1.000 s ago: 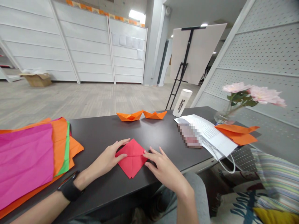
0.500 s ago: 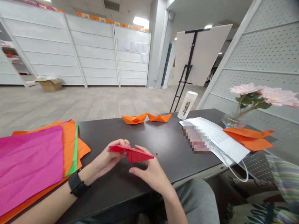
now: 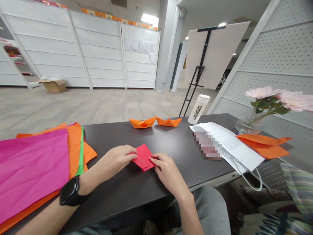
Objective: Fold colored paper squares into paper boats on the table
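A red folded paper [image 3: 143, 157], now a flattened diamond, is held low over the dark table [image 3: 117, 189]. My left hand [image 3: 121, 159] pinches its left corner between thumb and fingers. At the opposite corner, my right hand [image 3: 166, 166] grips the paper with thumb and fingertips. Whether the paper touches the tabletop I cannot tell. Beyond it, two orange paper boats, a left one [image 3: 142, 123] and a right one [image 3: 169, 122], stand side by side near the far edge.
Magenta, orange and green paper sheets [image 3: 34, 160] are stacked at the left. On the right are a white tumbler [image 3: 199, 110], printed pages [image 3: 226, 140], a blurred-out item [image 3: 208, 146], a white cable [image 3: 259, 184], folded orange paper [image 3: 264, 145] and a flower vase [image 3: 248, 125].
The red paper has gone from an opened, boat-like pocket shape to a flat diamond. My right hand has closed on its right corner, and my left hand has turned palm down.
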`<act>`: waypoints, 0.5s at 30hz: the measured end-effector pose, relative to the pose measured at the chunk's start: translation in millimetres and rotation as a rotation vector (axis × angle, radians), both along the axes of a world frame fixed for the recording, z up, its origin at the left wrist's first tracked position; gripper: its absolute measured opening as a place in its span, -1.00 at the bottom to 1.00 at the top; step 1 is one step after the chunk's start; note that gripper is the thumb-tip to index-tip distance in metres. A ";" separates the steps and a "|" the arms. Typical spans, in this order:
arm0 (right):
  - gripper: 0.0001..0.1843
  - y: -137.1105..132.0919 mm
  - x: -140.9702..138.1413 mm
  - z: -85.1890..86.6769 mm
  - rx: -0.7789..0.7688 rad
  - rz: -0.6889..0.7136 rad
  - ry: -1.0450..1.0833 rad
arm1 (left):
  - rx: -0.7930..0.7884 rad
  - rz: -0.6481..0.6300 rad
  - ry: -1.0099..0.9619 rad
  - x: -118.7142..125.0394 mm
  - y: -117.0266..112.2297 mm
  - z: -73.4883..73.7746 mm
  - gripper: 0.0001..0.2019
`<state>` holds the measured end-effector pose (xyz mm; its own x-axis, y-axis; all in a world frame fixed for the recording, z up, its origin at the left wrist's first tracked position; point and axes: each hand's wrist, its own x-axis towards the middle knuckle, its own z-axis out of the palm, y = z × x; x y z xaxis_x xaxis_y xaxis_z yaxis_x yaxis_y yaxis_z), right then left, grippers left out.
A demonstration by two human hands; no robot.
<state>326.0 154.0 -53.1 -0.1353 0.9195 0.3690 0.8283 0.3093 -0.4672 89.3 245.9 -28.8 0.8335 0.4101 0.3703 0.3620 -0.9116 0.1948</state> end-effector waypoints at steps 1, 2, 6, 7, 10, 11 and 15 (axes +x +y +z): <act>-0.58 -1.1 0.5 -0.4 -0.032 0.043 -0.001 | -0.009 -0.041 0.100 -2.3 1.5 -0.1 -0.76; -0.59 -2.2 1.3 -1.0 -0.052 0.074 0.005 | -0.028 -0.060 0.177 -4.2 2.7 -0.2 -0.74; -0.67 -6.0 6.8 -2.3 -0.081 0.121 0.033 | -0.089 -0.044 0.258 -6.3 1.9 4.0 -0.68; -0.70 -6.6 7.8 -1.5 -0.086 0.121 0.044 | -0.099 -0.045 0.256 -5.3 0.4 6.3 -0.73; -0.79 -7.3 7.0 3.0 -0.103 0.094 0.077 | -0.168 0.004 0.248 -0.6 -3.7 12.0 -0.74; -0.78 -7.0 5.6 4.2 -0.107 0.073 0.086 | -0.211 0.041 0.232 1.2 -4.1 12.2 -0.72; -0.76 -1.3 -1.3 1.8 -0.091 -0.058 0.138 | -0.415 0.197 0.124 5.3 0.5 2.0 -0.79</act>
